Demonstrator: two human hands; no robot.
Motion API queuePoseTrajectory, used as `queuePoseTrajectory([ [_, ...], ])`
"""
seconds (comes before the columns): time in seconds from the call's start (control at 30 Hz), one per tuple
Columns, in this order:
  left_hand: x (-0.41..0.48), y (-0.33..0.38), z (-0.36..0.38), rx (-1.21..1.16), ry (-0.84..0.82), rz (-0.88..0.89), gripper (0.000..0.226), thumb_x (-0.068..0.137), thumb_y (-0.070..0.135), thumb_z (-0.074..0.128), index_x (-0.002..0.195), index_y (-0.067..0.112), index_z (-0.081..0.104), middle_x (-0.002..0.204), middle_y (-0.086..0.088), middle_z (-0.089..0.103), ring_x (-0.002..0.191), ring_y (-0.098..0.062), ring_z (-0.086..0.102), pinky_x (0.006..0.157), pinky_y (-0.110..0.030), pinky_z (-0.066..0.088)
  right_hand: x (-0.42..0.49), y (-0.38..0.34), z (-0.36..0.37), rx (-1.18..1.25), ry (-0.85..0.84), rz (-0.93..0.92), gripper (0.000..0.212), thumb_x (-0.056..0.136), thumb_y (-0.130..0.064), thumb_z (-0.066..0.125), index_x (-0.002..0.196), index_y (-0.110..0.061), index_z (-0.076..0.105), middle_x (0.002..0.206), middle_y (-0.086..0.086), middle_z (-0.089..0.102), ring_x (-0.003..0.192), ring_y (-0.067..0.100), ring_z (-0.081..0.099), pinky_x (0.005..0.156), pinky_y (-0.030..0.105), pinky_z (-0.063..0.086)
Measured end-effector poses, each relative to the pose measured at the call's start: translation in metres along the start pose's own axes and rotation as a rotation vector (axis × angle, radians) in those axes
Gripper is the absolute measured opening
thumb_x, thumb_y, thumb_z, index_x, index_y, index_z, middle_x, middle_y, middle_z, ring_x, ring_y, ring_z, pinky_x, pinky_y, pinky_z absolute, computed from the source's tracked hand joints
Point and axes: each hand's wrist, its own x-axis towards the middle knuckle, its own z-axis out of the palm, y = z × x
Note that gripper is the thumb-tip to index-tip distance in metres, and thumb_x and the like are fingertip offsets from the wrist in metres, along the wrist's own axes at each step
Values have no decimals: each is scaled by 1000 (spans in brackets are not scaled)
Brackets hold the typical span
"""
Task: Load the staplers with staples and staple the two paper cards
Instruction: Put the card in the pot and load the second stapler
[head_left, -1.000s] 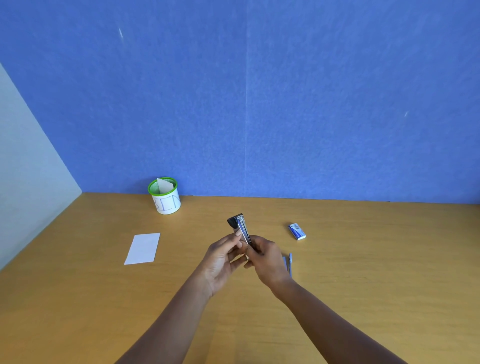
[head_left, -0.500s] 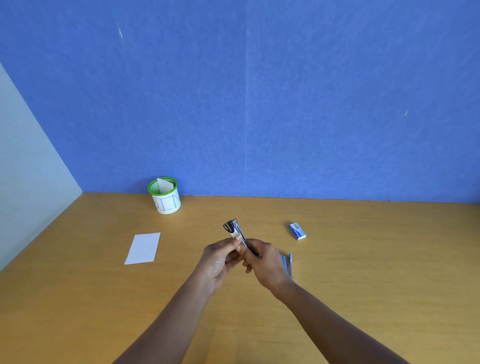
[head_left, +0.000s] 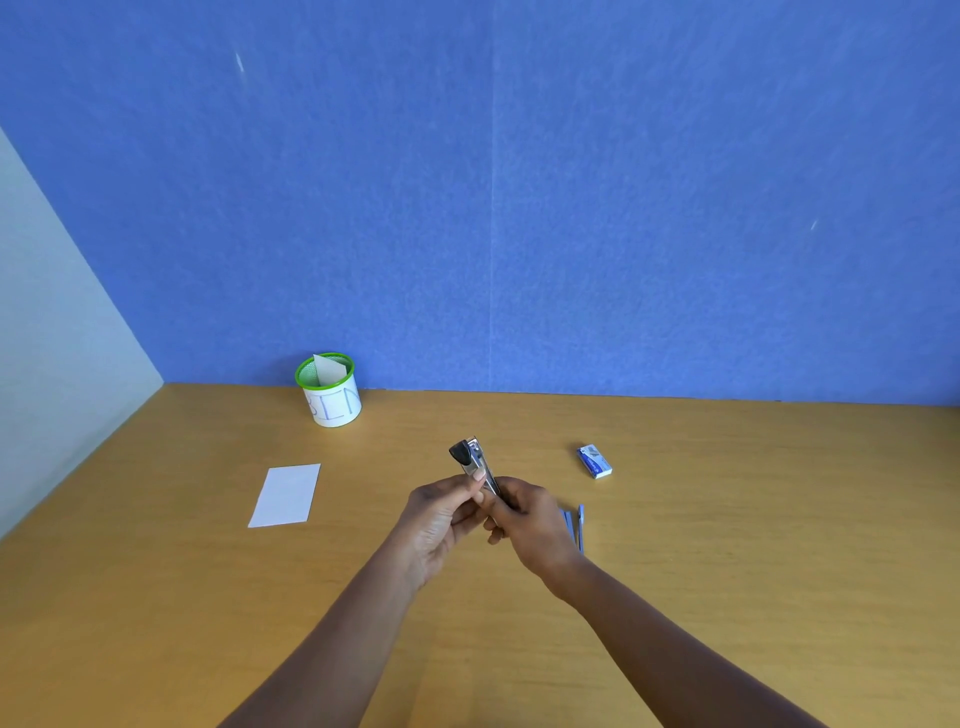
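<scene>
Above the wooden bench (head_left: 753, 545), the left hand (head_left: 441, 519) pinches and the right hand (head_left: 530, 525) curls round a slim metal stapler (head_left: 474, 460) with a black cap, tilted up and away. Just behind the right hand lies a blue stapler (head_left: 577, 526), with a small blue-and-white staple box (head_left: 595, 461) beyond. At left lie a flat white paper card (head_left: 285, 495) and, against the blue felt wall (head_left: 623, 208), a green-rimmed white cup (head_left: 332, 402) hand-lettered "BIN" that holds a second card (head_left: 328, 370).

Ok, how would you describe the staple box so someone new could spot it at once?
Start at the wooden desk under the blue wall, then find the person's right hand. Just beyond the blue stapler lying beside it sits the staple box, the only small blue-and-white carton, shorter and blockier than that stapler.
</scene>
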Motion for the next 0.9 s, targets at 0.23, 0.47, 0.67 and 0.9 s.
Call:
queuePoseTrajectory([
  [0.23, 2, -1, -4, 27, -15, -17, 13, 84, 14, 64, 72, 8, 68, 60, 0, 66, 59, -14, 62, 62, -26, 52, 0, 1, 2, 114, -91, 75, 23, 93, -23, 54, 111, -9, 57, 80, 0, 63, 71, 7, 61, 65, 20, 51],
  [0.47, 3, 1, -15, 12, 11, -27, 18, 82, 15, 67, 97, 7, 70, 84, -9, 73, 75, -18, 69, 66, -27, 57, 0, -5, 7, 213, -150, 172, 22, 94, -19, 52, 115, -12, 48, 93, 2, 62, 85, 13, 63, 70, 24, 52],
  [0.67, 9, 3, -44, 193, 100, -79, 26, 83, 23, 68, 107, 15, 64, 105, -7, 69, 99, -22, 65, 78, -30, 53, 6, -6, 12, 178, -82, 299, 20, 92, -19, 53, 110, -15, 44, 83, -1, 49, 65, 10, 48, 61, 24, 47],
  [0.9, 24, 16, -107, 416, 374, -106, 9, 85, 14, 66, 94, 11, 66, 98, -6, 64, 85, -21, 60, 67, -26, 48, 12, -6, 16, 98, -36, 313, 21, 86, -49, 54, 91, -29, 51, 73, -4, 44, 60, 9, 44, 60, 23, 47],
])
